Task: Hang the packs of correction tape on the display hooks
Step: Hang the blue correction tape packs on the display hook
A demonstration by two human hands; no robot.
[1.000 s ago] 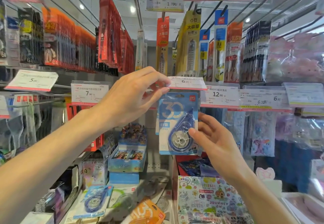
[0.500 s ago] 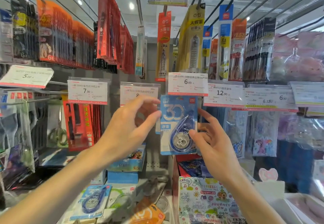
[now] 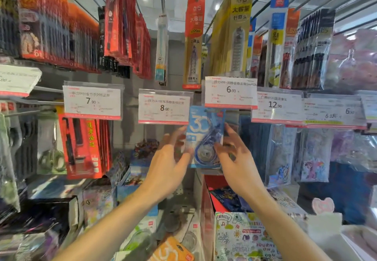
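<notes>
A blue correction tape pack (image 3: 206,138) hangs just under the 6.00 price tag (image 3: 230,92), and the tag hides the hook's tip. My left hand (image 3: 169,164) is at the pack's left edge with its fingers spread and blurred. My right hand (image 3: 238,158) is at the pack's right side, fingers spread, thumb close to the blister front. Neither hand plainly grips the pack. More correction tape packs lie on the shelf below, an orange one (image 3: 171,250) and a green one (image 3: 138,238).
Price tags 8.00 (image 3: 164,107) and 12.90 (image 3: 275,105) flank the hook. Red packs (image 3: 83,148) hang at the left and cartoon packs (image 3: 314,152) at the right. Pen packs hang overhead. A sticker-covered box (image 3: 244,238) stands below the right arm.
My left hand let go of the 6.00 price tag, which dropped back down, and the hand sank beside the pack. My right hand's fingers opened away from the pack.
</notes>
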